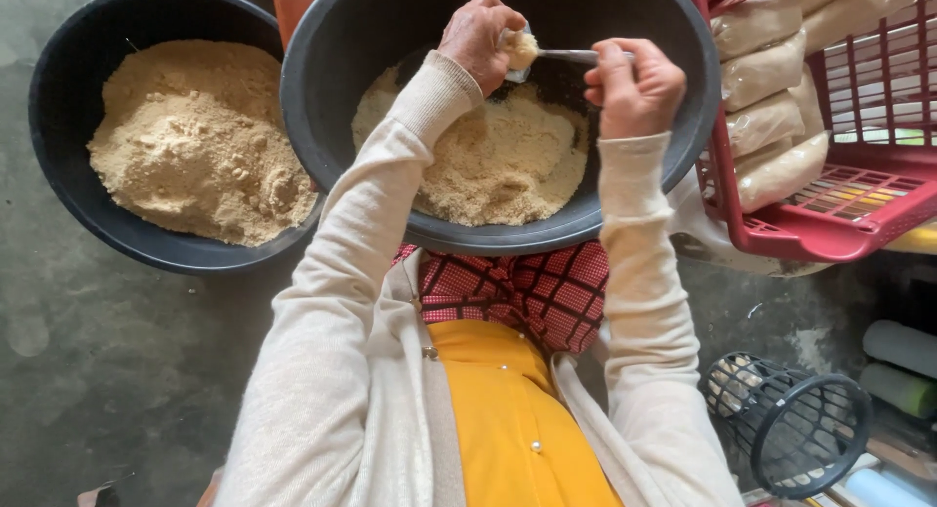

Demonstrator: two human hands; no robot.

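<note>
Concrete floor (117, 370) carries two dark basins of tan meal. Over the near basin (322, 136), left hand (476, 37) is closed round a small filled packet (522, 50); right hand (634, 85) grips a metal spoon (571, 54) whose tip meets it. Far basin (59, 107) sits left; red crate (839, 224) of filled bags stands right, wire basket (791, 424) below.
</note>
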